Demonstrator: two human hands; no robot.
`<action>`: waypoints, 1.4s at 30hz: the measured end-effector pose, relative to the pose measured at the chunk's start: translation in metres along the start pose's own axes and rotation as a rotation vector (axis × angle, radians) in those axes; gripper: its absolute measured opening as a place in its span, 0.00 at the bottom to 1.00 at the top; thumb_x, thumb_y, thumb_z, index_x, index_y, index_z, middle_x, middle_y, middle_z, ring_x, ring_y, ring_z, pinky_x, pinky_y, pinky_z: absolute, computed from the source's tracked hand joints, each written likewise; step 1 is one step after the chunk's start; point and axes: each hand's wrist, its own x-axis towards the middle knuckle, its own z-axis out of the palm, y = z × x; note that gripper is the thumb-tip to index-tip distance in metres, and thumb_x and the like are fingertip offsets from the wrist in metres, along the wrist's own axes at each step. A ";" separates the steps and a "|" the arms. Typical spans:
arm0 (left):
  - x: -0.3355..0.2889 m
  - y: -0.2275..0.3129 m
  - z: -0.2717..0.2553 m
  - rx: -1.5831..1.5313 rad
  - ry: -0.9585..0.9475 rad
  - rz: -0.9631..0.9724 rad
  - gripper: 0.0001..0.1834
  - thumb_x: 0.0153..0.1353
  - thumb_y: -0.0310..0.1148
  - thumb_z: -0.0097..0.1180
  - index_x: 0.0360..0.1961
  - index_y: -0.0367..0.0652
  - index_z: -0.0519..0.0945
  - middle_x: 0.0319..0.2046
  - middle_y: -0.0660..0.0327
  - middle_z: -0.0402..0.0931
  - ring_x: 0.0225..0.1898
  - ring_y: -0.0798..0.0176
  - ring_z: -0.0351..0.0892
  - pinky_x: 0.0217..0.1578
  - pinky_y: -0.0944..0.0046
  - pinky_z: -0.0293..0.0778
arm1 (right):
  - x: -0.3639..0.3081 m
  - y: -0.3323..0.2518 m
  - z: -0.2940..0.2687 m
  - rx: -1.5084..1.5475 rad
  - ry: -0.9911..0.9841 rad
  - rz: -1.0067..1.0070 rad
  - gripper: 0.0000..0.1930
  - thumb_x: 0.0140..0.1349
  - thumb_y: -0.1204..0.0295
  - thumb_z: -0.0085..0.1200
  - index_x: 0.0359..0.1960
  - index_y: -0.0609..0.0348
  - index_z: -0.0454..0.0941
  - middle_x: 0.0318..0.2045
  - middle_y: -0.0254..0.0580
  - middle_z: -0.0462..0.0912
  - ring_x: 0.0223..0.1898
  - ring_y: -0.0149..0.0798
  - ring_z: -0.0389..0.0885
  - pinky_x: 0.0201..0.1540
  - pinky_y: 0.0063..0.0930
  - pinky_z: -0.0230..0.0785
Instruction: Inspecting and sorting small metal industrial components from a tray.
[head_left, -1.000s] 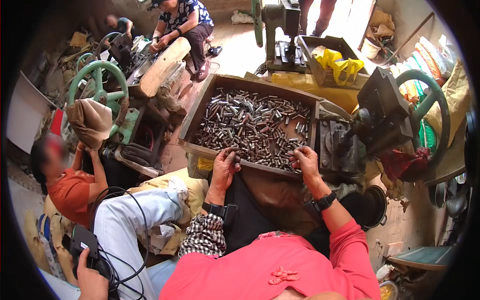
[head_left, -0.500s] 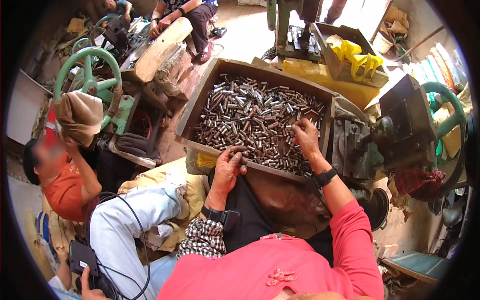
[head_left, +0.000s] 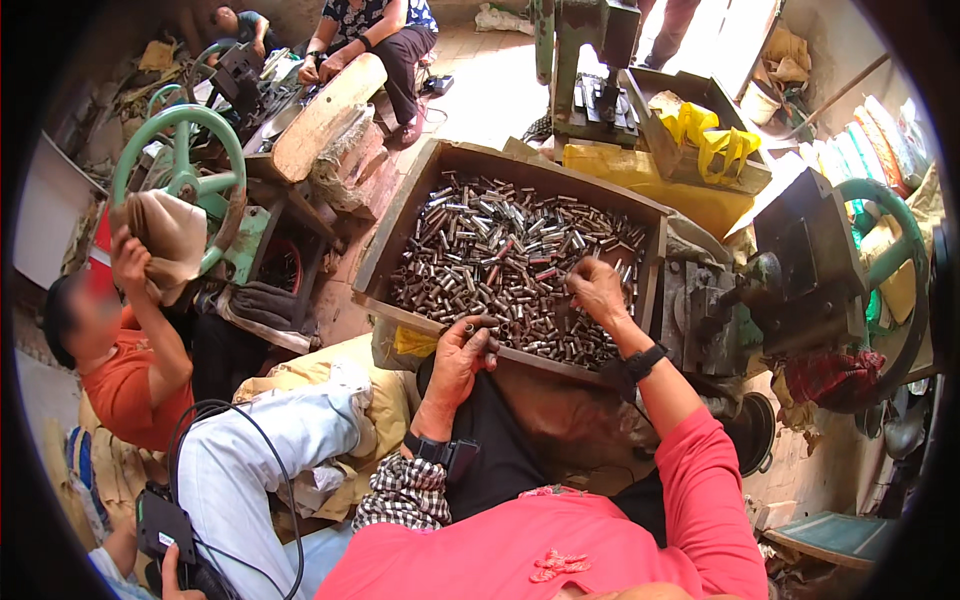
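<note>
A wide wooden tray (head_left: 395, 235) in front of me holds a heap of small metal tubes (head_left: 500, 240), mostly silver and dark grey. My left hand (head_left: 455, 362) is at the tray's near edge, its darkened fingers curled round a small metal tube (head_left: 470, 329) whose round end shows between thumb and forefinger. Over the right part of the heap is my right hand (head_left: 598, 292), thumb and fingertips pinched together. Whatever lies in that pinch is too small or hidden to make out.
A press with a green wheel (head_left: 885, 270) stands close on my right, another green wheel (head_left: 178, 190) at left beside a person in orange (head_left: 135, 370). Beyond the tray are a box with yellow cloth (head_left: 725, 150) and a green machine (head_left: 590, 60). A person sits far left.
My right hand has shifted slightly left over the heap. My left hand stays near the tray's edge. The person in orange has raised a hand to the cloth on the wheel.
</note>
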 end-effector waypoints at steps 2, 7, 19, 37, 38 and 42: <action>0.001 0.000 0.000 -0.017 -0.004 -0.029 0.12 0.62 0.31 0.50 0.45 0.39 0.73 0.26 0.61 0.75 0.22 0.72 0.71 0.24 0.74 0.70 | -0.001 0.004 0.005 -0.012 0.095 -0.080 0.09 0.53 0.71 0.53 0.28 0.66 0.75 0.18 0.45 0.79 0.14 0.35 0.77 0.21 0.30 0.69; 0.000 0.002 0.001 -0.018 -0.017 -0.031 0.12 0.62 0.32 0.50 0.45 0.39 0.73 0.26 0.62 0.75 0.22 0.72 0.71 0.24 0.75 0.69 | 0.001 0.006 0.005 -0.110 0.393 -0.362 0.07 0.54 0.72 0.53 0.29 0.64 0.73 0.19 0.51 0.77 0.23 0.46 0.78 0.26 0.35 0.67; 0.001 -0.002 0.000 0.081 0.000 -0.013 0.12 0.62 0.31 0.52 0.45 0.39 0.73 0.26 0.62 0.75 0.22 0.73 0.72 0.23 0.74 0.70 | -0.058 -0.014 -0.025 -0.049 0.242 -0.334 0.07 0.55 0.71 0.52 0.27 0.64 0.74 0.16 0.48 0.76 0.19 0.39 0.77 0.23 0.33 0.65; -0.005 -0.007 0.005 0.116 -0.055 0.087 0.09 0.62 0.31 0.51 0.42 0.40 0.74 0.25 0.64 0.74 0.21 0.73 0.72 0.21 0.74 0.69 | -0.248 0.087 -0.068 0.368 0.001 0.341 0.07 0.60 0.69 0.50 0.33 0.60 0.74 0.24 0.37 0.80 0.17 0.26 0.74 0.20 0.17 0.65; -0.006 -0.007 0.005 0.114 -0.058 0.071 0.09 0.62 0.31 0.51 0.42 0.40 0.74 0.25 0.64 0.74 0.21 0.73 0.72 0.21 0.74 0.69 | -0.252 0.089 -0.071 0.387 -0.028 0.326 0.07 0.60 0.69 0.50 0.33 0.60 0.74 0.24 0.37 0.80 0.17 0.26 0.74 0.20 0.17 0.65; -0.007 -0.009 0.006 0.167 -0.060 0.089 0.09 0.62 0.31 0.51 0.42 0.41 0.75 0.25 0.65 0.74 0.21 0.74 0.72 0.22 0.75 0.70 | -0.269 0.095 -0.073 0.551 0.067 0.390 0.07 0.59 0.71 0.49 0.32 0.63 0.74 0.24 0.40 0.80 0.18 0.27 0.75 0.20 0.19 0.67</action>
